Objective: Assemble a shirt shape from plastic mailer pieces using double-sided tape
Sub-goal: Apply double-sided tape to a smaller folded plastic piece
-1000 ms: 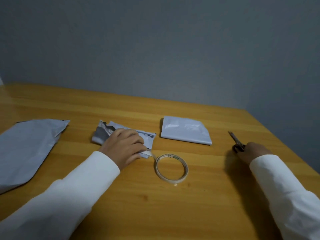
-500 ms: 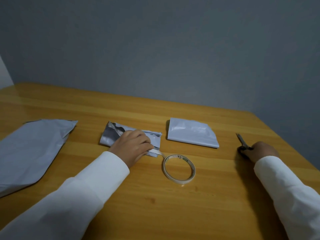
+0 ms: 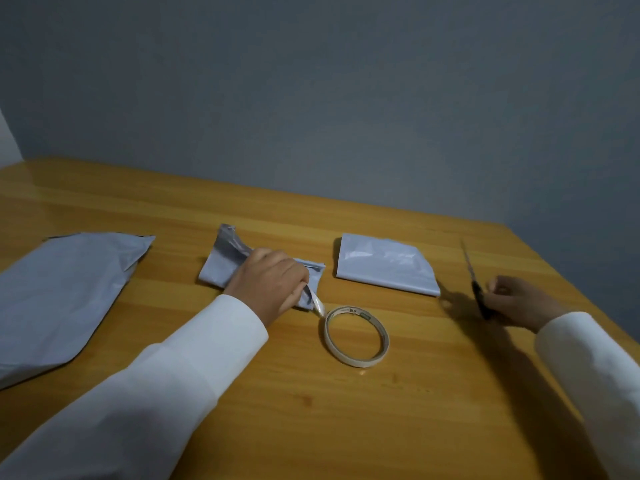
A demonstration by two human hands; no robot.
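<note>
A small crumpled grey mailer piece (image 3: 221, 265) lies mid-table under my left hand (image 3: 268, 284), whose fingers pinch the strip of tape (image 3: 318, 304) against the piece's near right corner. The strip runs down to the roll of double-sided tape (image 3: 356, 336) lying flat beside it. A second folded grey mailer piece (image 3: 384, 266) lies to the right. A large grey mailer piece (image 3: 59, 292) lies at the far left. My right hand (image 3: 517, 301) grips the dark handles of the scissors (image 3: 476, 285), raised a little off the table, blades pointing away.
The wooden table (image 3: 311, 427) ends at a grey wall behind; its right edge runs diagonally just beyond my right hand. White sleeves cover both forearms.
My right hand has lifted the scissors off the table and drawn them slightly left. My left hand stays on the small piece, and the tape strip now stands up more from the roll.
</note>
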